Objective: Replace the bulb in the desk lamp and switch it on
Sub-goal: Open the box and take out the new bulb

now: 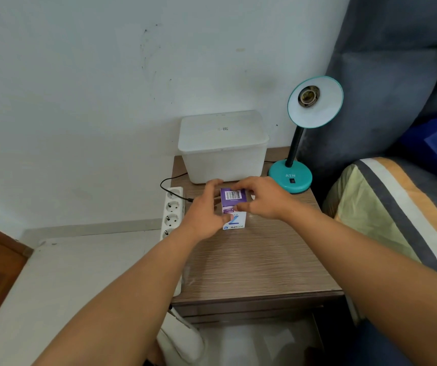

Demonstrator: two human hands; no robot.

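The purple bulb box [233,207] was gripped on the bedside table [259,260] between left hand [203,215] and right hand [262,198], beside the bulbless teal lamp [315,101]

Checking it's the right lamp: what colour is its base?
Teal, the lamp base, with a black switch; head view.

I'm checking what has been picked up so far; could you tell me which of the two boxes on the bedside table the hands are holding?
The small purple-and-white bulb box, gripped by left hand and right hand; the lidded white plastic box behind it is untouched.
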